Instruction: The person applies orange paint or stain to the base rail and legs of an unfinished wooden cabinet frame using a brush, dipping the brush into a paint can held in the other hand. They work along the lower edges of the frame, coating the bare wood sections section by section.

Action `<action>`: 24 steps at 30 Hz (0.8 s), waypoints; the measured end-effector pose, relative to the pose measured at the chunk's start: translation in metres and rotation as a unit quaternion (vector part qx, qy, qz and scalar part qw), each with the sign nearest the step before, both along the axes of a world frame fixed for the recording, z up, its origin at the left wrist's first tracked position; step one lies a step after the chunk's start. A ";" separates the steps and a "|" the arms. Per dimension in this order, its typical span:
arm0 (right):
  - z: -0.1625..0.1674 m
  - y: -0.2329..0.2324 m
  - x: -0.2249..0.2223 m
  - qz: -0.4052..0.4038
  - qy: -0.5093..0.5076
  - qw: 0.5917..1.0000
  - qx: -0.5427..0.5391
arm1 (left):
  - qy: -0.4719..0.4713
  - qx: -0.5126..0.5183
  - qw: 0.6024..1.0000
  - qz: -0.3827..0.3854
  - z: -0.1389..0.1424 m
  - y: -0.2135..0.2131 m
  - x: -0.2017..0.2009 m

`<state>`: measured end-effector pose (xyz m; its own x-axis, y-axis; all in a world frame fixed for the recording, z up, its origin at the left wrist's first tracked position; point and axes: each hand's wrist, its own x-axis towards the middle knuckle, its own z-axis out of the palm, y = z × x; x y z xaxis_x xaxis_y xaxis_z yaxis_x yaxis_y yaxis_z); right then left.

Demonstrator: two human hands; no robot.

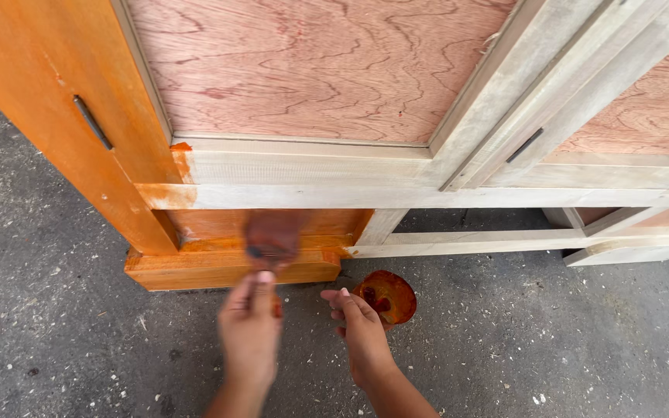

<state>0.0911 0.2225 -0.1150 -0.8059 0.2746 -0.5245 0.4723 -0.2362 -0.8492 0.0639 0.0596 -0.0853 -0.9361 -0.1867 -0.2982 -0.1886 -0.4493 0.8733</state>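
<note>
Gripping a wide, stain-soaked paintbrush (272,236) by its handle, my left hand (250,325) has its fingers clenched around the stem, thumb on top. That grip is firm as far as I can see, though the brush head is blurred, so I cannot make out the bristles clearly. The brush head lies against the low orange-stained wooden base rail (226,267) of the cabinet frame, just above the floor.

My right hand (361,329) hangs just beside the left, fingers loosely curled and part-spread, its grip released and holding nothing. It sits over the near edge of a small round orange-coated stain bowl (389,296), which stands on the floor; I cannot tell whether the fingers touch the rim.

Above the base rail runs a pale unfinished horizontal timber rail (427,195), with an orange smear at its left end where it meets the stained part. Higher still is a pinkish plywood panel with wavy grain (311,70), framed in the same pale timber. A second pinkish plywood panel (652,108) shows at the far right.

To the left stands a tall orange-stained wooden side board (48,93), tilted in view, carrying 1 dark narrow metal slot fitting (92,122). A similar dark slot (524,145) sits in the pale diagonal stile on the right.

Everything rests on a rough grey concrete floor (56,333), speckled with pale chips.
</note>
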 end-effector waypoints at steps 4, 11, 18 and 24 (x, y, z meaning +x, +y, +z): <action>-0.001 -0.006 0.000 0.012 -0.016 1.000 0.006 | 0.004 -0.016 0.994 0.104 0.010 -0.071 -0.005; -0.025 -0.005 0.006 -0.008 -0.037 0.999 0.006 | 0.038 0.053 0.986 0.152 0.013 -0.032 -0.005; -0.078 0.002 0.020 -0.045 -0.012 0.999 0.017 | 0.023 0.107 0.991 0.074 0.005 0.050 0.001; -0.110 0.008 0.029 -0.137 -0.031 0.988 0.063 | 0.097 -0.230 0.959 -0.133 0.023 0.069 0.008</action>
<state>0.1199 0.2307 -0.2250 -0.6600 0.5448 -0.5172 0.4567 -0.2557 -0.8521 0.0724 0.1290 -0.0627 -0.9984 -0.0041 -0.0564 -0.0565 0.0333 0.9978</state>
